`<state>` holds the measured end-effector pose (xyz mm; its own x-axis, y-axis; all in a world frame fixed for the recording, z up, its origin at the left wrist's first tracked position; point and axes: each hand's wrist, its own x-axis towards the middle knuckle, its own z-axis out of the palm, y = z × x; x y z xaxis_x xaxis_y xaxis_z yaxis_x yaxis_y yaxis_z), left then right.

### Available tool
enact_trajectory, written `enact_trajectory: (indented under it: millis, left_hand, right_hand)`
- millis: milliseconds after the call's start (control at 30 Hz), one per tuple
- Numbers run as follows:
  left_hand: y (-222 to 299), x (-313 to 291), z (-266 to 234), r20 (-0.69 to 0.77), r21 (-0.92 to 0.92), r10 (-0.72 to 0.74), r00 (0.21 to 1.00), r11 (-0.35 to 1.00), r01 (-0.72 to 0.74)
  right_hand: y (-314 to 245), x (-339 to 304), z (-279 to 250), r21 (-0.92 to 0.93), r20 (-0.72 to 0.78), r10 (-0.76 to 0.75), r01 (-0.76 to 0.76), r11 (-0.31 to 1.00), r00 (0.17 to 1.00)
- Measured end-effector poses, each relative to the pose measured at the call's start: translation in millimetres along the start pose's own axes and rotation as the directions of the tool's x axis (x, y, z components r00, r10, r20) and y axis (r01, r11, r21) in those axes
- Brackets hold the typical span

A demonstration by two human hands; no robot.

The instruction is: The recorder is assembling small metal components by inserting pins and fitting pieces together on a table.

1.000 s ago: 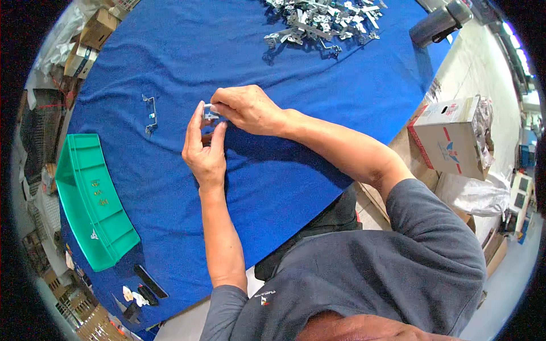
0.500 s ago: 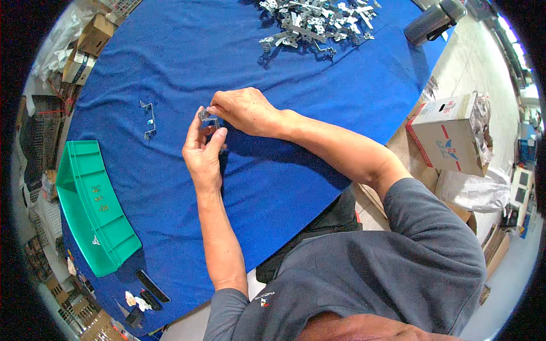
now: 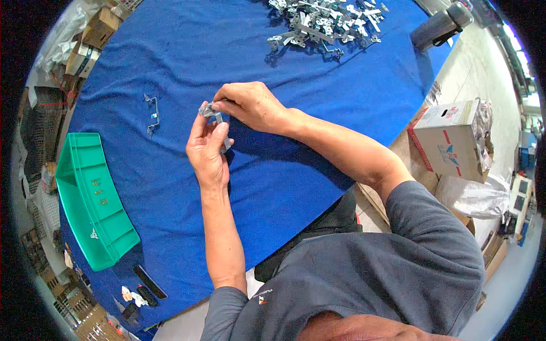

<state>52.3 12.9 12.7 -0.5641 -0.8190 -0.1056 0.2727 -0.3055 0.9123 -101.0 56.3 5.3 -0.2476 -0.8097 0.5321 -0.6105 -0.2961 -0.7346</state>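
Observation:
Between my two hands is a bent silver metal bracket [image 3: 219,117], held above the blue cloth. My left hand [image 3: 207,153] grips its lower part between thumb and fingers. Closed in a pinch, my right hand [image 3: 250,106] has its thumb and forefinger on the bracket's upper end. Fingers cover part of the piece, so its full shape is hidden. A similar thin metal bracket [image 3: 155,115] lies by itself on the cloth to the left of my hands. At the far side is a heap of metal brackets [image 3: 324,25].
A green plastic bin [image 3: 116,221] sits at the table's left, with a small metal piece inside. Near it lie a dark flat object [image 3: 151,282] and white scraps [image 3: 132,295]. A dark flask [image 3: 438,28] stands far right. A carton [image 3: 449,139] is beyond the table's right edge.
The whole scene has shifted slightly in view. More of the bracket shows between my hands, and my right thumb and forefinger remain at its upper end.

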Motion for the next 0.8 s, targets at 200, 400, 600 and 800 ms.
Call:
enact_trajectory:
  millis: [200, 400, 600, 800]
  left_hand:
    - [-2.2, -2.7, 5.8, 0.005, 0.076, 0.007, 1.0, 0.997, -0.007]
    - [-4.5, -1.0, 3.0, 0.006, 0.134, 0.051, 0.999, 0.99, -0.051]
    - [-5.4, -0.3, 2.2, -0.009, 0.18, 0.085, 0.996, 0.98, -0.082]
    - [-1.0, 2.1, -7.5, 0.02, 0.024, 0.023, 1.0, 0.999, -0.023]
  right_hand:
    - [-0.7, 0.3, -2.9, 0.034, -0.033, 0.044, -0.043, 0.999, 0.999]
    - [2.4, 3.4, -7.9, -0.194, 0.026, 0.029, -0.023, 0.981, 0.999]
    - [4.6, 3.2, -5.2, -0.046, -0.003, -0.087, 0.087, 0.995, 0.996]
    - [3.6, 3.8, -1.5, 0.029, -0.02, -0.048, 0.048, 0.998, 0.999]
